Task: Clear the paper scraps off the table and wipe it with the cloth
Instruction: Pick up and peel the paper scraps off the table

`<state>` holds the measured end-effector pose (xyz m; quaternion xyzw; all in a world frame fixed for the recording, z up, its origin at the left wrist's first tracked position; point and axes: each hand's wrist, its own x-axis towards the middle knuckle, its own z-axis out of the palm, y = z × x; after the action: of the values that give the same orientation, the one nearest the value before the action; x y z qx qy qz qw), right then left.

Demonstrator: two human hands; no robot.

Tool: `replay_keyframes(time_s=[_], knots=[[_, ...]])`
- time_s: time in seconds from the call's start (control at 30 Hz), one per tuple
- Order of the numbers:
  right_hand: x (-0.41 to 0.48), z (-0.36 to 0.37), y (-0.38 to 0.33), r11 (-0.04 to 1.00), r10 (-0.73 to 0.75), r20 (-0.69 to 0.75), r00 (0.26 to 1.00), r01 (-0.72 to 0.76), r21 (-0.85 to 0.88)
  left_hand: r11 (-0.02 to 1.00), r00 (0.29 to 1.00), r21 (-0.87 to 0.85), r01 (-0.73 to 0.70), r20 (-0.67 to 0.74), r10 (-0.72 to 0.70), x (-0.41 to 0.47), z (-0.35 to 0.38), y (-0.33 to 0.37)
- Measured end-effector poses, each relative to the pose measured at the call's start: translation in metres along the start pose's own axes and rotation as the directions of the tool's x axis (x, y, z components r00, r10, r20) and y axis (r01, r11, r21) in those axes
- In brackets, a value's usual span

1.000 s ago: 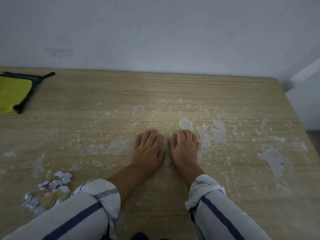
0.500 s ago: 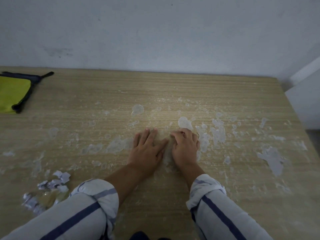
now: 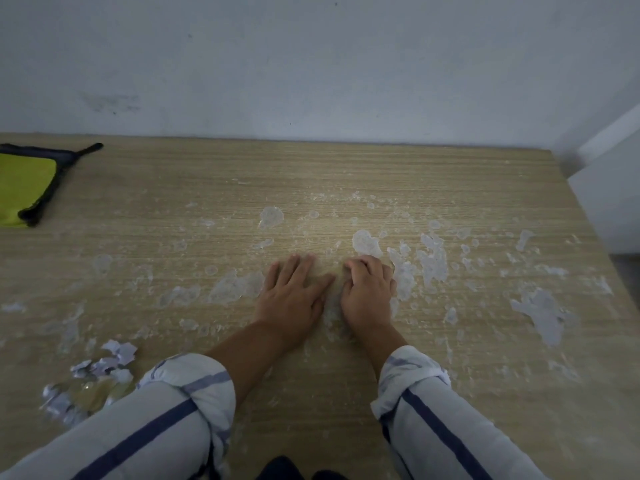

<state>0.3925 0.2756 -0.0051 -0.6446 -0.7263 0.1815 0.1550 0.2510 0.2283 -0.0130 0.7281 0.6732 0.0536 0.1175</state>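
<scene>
Wooden table (image 3: 346,174), paper scraps (image 3: 117,355), yellow cloth (image 3: 24,188)

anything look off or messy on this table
Yes. Pale flat patches, seemingly stuck-on paper residue, blotch the light wooden table, thickest beside the right hand. Torn white paper scraps lie heaped at the near left edge.

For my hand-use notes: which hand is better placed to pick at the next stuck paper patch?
The right hand, probably: its curled fingers sit just below the pale stuck paper patch; the left hand lies flat, further away.
</scene>
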Motion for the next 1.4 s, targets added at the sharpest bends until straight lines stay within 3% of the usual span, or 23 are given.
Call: replay_keyframes(time_s=[0.43,0.83,1.27,1.4], knots=[[-0.003,-0.005,-0.004,0.992,0.01,-0.036,0.999,-0.005,0.127,0.977,0.993,-0.199,0.074,-0.075,-0.091,0.039,-0.015,0.011],[-0.002,-0.006,-0.006,0.99,0.008,-0.047,0.999,-0.002,0.141,0.992,0.983,-0.12,-0.036,-0.184,0.014,0.049,-0.004,0.019],[-0.001,-0.004,-0.003,0.994,-0.015,-0.032,0.999,0.018,0.112,0.972,0.975,-0.234,0.026,-0.21,-0.077,0.05,-0.006,0.019],[0.0,0.0,0.0,0.994,-0.005,-0.028,1.0,0.008,0.108,0.91,0.949,-0.398,0.117,-0.227,-0.221,0.049,-0.009,0.019]])
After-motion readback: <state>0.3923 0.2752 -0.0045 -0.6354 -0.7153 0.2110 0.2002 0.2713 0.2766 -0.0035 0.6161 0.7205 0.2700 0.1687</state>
